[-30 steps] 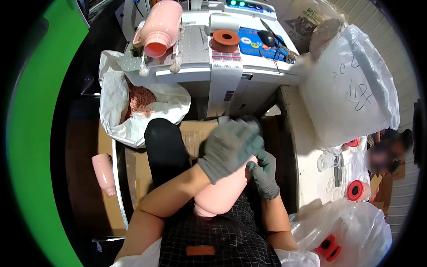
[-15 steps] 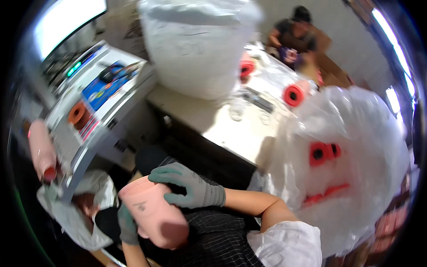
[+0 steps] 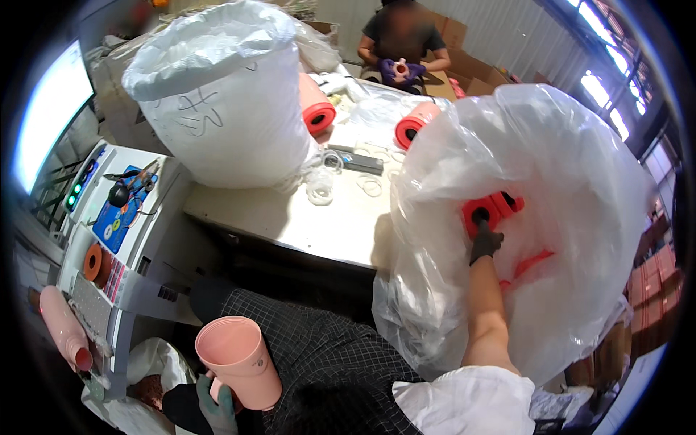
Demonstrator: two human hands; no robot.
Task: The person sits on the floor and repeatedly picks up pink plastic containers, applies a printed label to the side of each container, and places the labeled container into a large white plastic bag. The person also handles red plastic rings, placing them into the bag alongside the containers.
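Note:
A pink handled tumbler (image 3: 243,366) leans in my lap, its open, ridged mouth facing up. My left hand (image 3: 217,407), in a grey-green glove, grips it by the handle low on its left side. My right arm reaches into a large clear plastic bag (image 3: 594,174). Inside, my gloved right hand (image 3: 486,242) has its fingers closed at the dark centre of a red lid (image 3: 471,209). Next to that lid lies another red lid (image 3: 512,201), and a red piece (image 3: 533,262) rests lower in the bag.
A tall white sack (image 3: 225,109) stands on the white table (image 3: 330,232). Pink tumblers with red lids (image 3: 317,116) lie near it. At left, a grey machine (image 3: 174,217) carries tools, an orange roll (image 3: 94,262) and a pink tumbler (image 3: 64,326). Across the table a person (image 3: 399,43) handles a pink part.
My right hand has left the tumbler and gone right into the clear bag, to the red lid. The tumbler has swung mouth-up, now in my left hand alone. The view has shifted.

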